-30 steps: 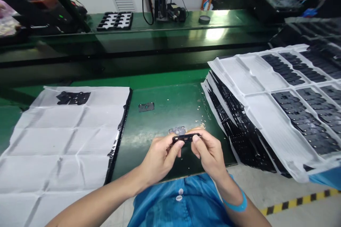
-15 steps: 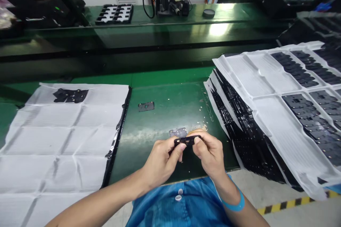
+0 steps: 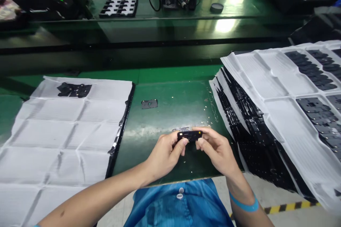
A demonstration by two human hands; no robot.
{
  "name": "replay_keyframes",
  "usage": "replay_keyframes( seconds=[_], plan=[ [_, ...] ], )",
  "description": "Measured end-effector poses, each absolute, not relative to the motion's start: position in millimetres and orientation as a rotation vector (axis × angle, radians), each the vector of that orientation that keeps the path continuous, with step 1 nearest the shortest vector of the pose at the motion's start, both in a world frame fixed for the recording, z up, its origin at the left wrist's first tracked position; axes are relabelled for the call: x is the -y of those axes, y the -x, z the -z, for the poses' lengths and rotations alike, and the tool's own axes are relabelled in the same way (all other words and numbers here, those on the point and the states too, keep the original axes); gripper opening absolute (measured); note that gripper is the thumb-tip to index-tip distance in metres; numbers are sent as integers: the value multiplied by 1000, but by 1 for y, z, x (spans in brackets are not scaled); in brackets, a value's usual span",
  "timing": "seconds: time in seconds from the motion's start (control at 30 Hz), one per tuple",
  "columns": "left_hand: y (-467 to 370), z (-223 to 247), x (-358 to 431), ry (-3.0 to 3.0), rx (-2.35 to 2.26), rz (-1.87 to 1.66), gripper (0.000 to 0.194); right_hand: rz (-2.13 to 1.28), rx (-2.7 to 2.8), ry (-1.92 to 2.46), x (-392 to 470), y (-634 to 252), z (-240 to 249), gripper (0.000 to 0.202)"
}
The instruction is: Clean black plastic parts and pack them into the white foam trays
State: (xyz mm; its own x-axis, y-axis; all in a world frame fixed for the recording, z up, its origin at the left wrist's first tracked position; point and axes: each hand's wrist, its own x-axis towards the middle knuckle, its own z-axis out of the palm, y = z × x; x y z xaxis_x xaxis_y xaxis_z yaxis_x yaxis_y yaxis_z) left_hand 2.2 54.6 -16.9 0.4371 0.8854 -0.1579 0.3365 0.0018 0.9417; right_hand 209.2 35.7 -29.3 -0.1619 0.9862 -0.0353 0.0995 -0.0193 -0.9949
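Note:
A small black plastic part (image 3: 190, 135) with gold-coloured spots near both ends is held up above the green table, tilted toward me. My left hand (image 3: 170, 151) pinches its left end between thumb and fingers. At its right end, my right hand (image 3: 217, 150) grips with thumb and index finger. Just behind the fingers lies a clear plastic piece (image 3: 184, 129), partly hidden by my hands. Farther back on the left, a flat dark plate (image 3: 149, 104) with a hole in it rests on the table.
Left is a tray covered with a white foam sheet (image 3: 64, 127), with black parts (image 3: 74, 90) on top. Stacked black trays with white sheets (image 3: 277, 113) stand right, parts in the uppermost. A raised shelf (image 3: 149, 30) runs along the back, carrying a black-and-white tray (image 3: 118, 6).
The black part has turned so its long face with both gold spots shows. My right fingers have loosened and shifted at its right end. The view has moved slightly.

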Motion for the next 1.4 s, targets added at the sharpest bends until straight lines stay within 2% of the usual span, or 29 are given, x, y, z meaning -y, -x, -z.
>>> replay_keyframes(
  seconds=[0.1,0.37,0.53,1.07,1.4],
  plan=[
    [-2,9,-57,-1538,-1011,-595,40,-1177,1436,1251,-36,-207,23,17],
    [2,10,-52,-1488,-969,-639,54,-935,1612,1158,-28,-201,17,18],
    [2,8,-50,-1620,-910,-681,47,-920,1595,1131,-23,-201,15,18],
    [-12,16,-49,-1588,-949,-834,47,-810,1589,1124,-10,-197,30,25],
    [-11,17,-54,-1509,-897,-757,42,-784,1575,1114,-13,-200,31,26]
  ],
)
